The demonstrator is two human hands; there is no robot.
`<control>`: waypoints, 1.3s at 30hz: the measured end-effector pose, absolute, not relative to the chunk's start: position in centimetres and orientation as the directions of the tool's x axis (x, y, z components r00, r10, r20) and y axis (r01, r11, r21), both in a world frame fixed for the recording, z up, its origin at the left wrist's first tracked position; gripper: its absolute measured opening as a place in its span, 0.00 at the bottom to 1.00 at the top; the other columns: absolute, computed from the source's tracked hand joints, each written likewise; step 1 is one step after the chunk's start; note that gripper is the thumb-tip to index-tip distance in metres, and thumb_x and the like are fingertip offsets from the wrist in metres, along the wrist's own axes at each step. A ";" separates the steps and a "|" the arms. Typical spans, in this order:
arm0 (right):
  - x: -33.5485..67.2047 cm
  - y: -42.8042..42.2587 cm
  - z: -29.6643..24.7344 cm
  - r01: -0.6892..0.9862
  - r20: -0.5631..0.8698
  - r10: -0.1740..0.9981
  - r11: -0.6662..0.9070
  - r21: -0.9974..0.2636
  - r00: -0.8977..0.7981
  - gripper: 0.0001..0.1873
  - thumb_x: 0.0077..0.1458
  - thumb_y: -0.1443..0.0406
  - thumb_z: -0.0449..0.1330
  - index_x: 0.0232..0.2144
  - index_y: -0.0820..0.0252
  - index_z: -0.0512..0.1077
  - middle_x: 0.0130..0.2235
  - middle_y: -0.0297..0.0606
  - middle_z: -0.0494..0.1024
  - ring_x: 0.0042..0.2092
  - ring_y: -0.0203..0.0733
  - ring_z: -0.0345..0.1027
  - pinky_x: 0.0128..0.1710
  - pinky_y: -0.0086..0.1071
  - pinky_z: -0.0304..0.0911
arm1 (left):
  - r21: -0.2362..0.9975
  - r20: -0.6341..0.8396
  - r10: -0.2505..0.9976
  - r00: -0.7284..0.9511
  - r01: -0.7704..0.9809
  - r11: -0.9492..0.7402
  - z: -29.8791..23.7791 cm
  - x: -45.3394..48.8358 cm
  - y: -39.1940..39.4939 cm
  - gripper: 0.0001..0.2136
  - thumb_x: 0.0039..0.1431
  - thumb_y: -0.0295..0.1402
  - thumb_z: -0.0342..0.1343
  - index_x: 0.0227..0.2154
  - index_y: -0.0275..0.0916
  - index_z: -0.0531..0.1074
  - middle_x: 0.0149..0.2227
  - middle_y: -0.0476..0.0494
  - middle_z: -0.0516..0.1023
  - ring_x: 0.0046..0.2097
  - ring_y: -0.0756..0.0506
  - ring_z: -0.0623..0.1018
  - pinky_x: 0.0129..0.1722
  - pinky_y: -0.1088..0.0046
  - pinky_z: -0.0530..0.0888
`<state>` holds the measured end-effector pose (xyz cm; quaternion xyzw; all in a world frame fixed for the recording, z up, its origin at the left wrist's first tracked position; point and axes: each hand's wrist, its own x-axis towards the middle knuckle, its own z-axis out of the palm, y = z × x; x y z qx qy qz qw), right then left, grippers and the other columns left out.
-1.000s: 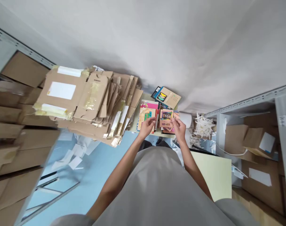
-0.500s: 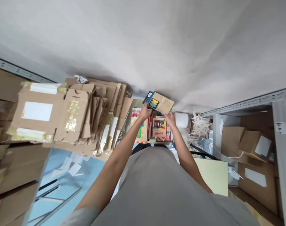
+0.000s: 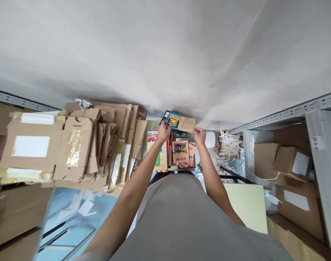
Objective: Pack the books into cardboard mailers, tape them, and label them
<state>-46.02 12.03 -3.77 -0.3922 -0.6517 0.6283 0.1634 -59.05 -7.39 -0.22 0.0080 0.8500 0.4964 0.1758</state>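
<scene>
1. Step in hand (my read): 2-handed handling of tan bk (image 3: 186, 123), far side of table (image 3: 152, 125), nr wall (image 3: 165, 54).
2. Grip: L hand (image 3: 163, 132) pinched at its near L corner; R hand (image 3: 199, 135) pinched at near R corner. Fingers almost closed, just the bk between. Can't tell how firm, or if L also catches a bk beneath.
3. Position: tan bk overlaps blue bk (image 3: 175, 112), w/ black bk (image 3: 163, 119) at far L. Pink bk (image 3: 180, 152) lies nearer me.
4. Next move calls for (judgement): both corners kept level, so bks beneath don't drag.
5. Writing: tan cover has dark panel w/ yellow & green shapes; small print illegible. Black bk: white lbl (image 3: 167, 114), unreadable. Pink bk: characters under its picture, too small.
6. R shelf upright (image 3: 318, 177): handwritten tag (image 3: 318, 142), approx "D?-4-4", start unsure. Carton (image 3: 52, 159), L: white lbl, no legible text. No brand readable.
</scene>
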 end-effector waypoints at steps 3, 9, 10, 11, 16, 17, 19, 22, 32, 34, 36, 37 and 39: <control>-44.4 12.5 -1.5 0.244 -0.356 0.718 -0.260 -0.934 -0.599 0.28 0.49 0.51 0.72 0.48 0.61 0.82 0.43 0.47 0.89 0.44 0.52 0.84 0.47 0.45 0.80 | 0.910 -0.286 0.220 -0.933 -0.193 0.367 1.8 -57.8 -8.6 0.20 0.55 0.30 0.69 0.51 0.36 0.77 0.53 0.31 0.85 0.59 0.32 0.83 0.67 0.47 0.76; -36.3 12.6 5.0 0.064 -0.273 0.597 -0.347 -0.936 -0.755 0.33 0.50 0.51 0.79 0.56 0.57 0.84 0.58 0.47 0.87 0.59 0.57 0.82 0.62 0.50 0.75 | 0.921 -0.390 0.342 -0.855 -0.369 0.126 5.4 -52.7 -11.7 0.39 0.52 0.40 0.77 0.67 0.38 0.72 0.63 0.30 0.82 0.59 0.35 0.85 0.60 0.53 0.82; -34.8 12.5 5.8 0.062 -0.274 0.594 -0.352 -0.934 -0.756 0.32 0.50 0.50 0.79 0.55 0.56 0.85 0.59 0.47 0.87 0.60 0.57 0.81 0.64 0.51 0.74 | 0.904 -0.423 0.390 -0.818 -0.413 0.114 5.8 -51.8 -11.8 0.39 0.53 0.44 0.77 0.66 0.38 0.74 0.60 0.30 0.84 0.59 0.35 0.85 0.60 0.54 0.82; -33.2 12.3 6.5 0.061 -0.280 0.599 -0.359 -0.932 -0.750 0.32 0.50 0.50 0.79 0.54 0.56 0.85 0.60 0.47 0.87 0.61 0.58 0.81 0.65 0.51 0.74 | 0.889 -0.444 0.444 -0.779 -0.446 0.105 6.3 -50.9 -11.9 0.38 0.54 0.47 0.77 0.65 0.37 0.76 0.58 0.31 0.86 0.59 0.34 0.85 0.60 0.54 0.82; -26.0 10.6 8.1 -0.003 -0.279 0.689 -0.378 -0.926 -0.669 0.31 0.48 0.50 0.80 0.53 0.54 0.86 0.58 0.45 0.88 0.61 0.59 0.81 0.68 0.53 0.71 | 0.887 -0.394 0.696 -0.601 -0.446 0.117 8.9 -46.0 -11.6 0.35 0.52 0.54 0.78 0.58 0.41 0.83 0.56 0.34 0.88 0.58 0.32 0.86 0.58 0.55 0.83; -24.6 10.0 8.2 -0.027 -0.279 0.722 -0.381 -0.924 -0.633 0.31 0.48 0.50 0.80 0.53 0.54 0.87 0.58 0.46 0.88 0.61 0.59 0.81 0.68 0.53 0.71 | 0.883 -0.398 0.722 -0.565 -0.449 0.136 9.4 -44.9 -11.6 0.34 0.52 0.56 0.78 0.58 0.41 0.84 0.56 0.34 0.88 0.58 0.31 0.87 0.57 0.54 0.84; -22.1 8.4 8.3 -0.075 -0.281 0.793 -0.378 -0.923 -0.541 0.31 0.48 0.49 0.80 0.52 0.54 0.87 0.59 0.46 0.87 0.61 0.59 0.81 0.68 0.54 0.72 | 0.862 -0.430 0.746 -0.509 -0.476 0.173 9.9 -42.5 -11.7 0.36 0.51 0.59 0.77 0.56 0.39 0.84 0.55 0.33 0.89 0.56 0.30 0.88 0.54 0.53 0.85; -18.4 5.5 8.3 -0.134 -0.266 0.885 -0.338 -0.932 -0.382 0.32 0.50 0.47 0.79 0.54 0.53 0.86 0.61 0.47 0.86 0.63 0.59 0.80 0.65 0.55 0.74 | 0.837 -0.454 0.761 -0.464 -0.515 0.186 10.1 -38.8 -12.2 0.38 0.51 0.62 0.76 0.55 0.38 0.84 0.55 0.31 0.89 0.55 0.29 0.88 0.52 0.52 0.86; -7.0 -8.1 11.7 0.023 -0.238 0.971 -0.237 -0.971 -0.032 0.32 0.58 0.44 0.74 0.55 0.58 0.83 0.61 0.52 0.85 0.59 0.58 0.82 0.58 0.51 0.79 | 0.981 -0.170 0.858 -0.484 -0.164 0.101 8.5 -24.8 -16.0 0.28 0.62 0.55 0.71 0.55 0.39 0.83 0.55 0.37 0.88 0.55 0.35 0.88 0.57 0.55 0.85; -5.9 -11.0 13.3 0.001 -0.256 0.963 -0.256 -0.967 -0.080 0.34 0.59 0.42 0.74 0.57 0.58 0.82 0.62 0.52 0.84 0.60 0.59 0.82 0.57 0.50 0.80 | 0.995 -0.028 0.913 -0.407 0.073 0.063 8.8 -22.0 -17.2 0.19 0.70 0.48 0.67 0.53 0.41 0.85 0.53 0.40 0.89 0.52 0.38 0.88 0.54 0.61 0.86; -4.6 -13.4 14.5 0.016 -0.237 0.971 -0.236 -0.972 -0.029 0.34 0.60 0.40 0.73 0.55 0.59 0.82 0.59 0.50 0.86 0.58 0.58 0.82 0.55 0.47 0.80 | 0.940 0.160 0.955 -0.249 0.332 -0.071 9.3 -19.5 -18.4 0.12 0.74 0.40 0.63 0.54 0.44 0.86 0.54 0.42 0.89 0.54 0.40 0.88 0.56 0.64 0.85; -3.7 -14.3 14.8 0.043 -0.220 0.975 -0.221 -0.974 0.024 0.34 0.60 0.40 0.72 0.53 0.60 0.82 0.55 0.49 0.87 0.55 0.57 0.83 0.54 0.46 0.79 | 0.890 0.247 0.958 -0.143 0.425 -0.166 9.6 -18.4 -18.9 0.12 0.76 0.36 0.61 0.56 0.46 0.86 0.56 0.43 0.89 0.57 0.41 0.88 0.58 0.65 0.84; -1.4 -15.6 15.3 0.119 -0.189 0.972 -0.206 -0.971 0.140 0.32 0.60 0.38 0.71 0.46 0.61 0.83 0.46 0.46 0.89 0.49 0.54 0.82 0.48 0.42 0.78 | 0.802 0.358 0.931 0.064 0.489 -0.342 10.2 -16.3 -19.5 0.15 0.77 0.31 0.59 0.59 0.49 0.85 0.59 0.44 0.87 0.63 0.41 0.86 0.63 0.64 0.82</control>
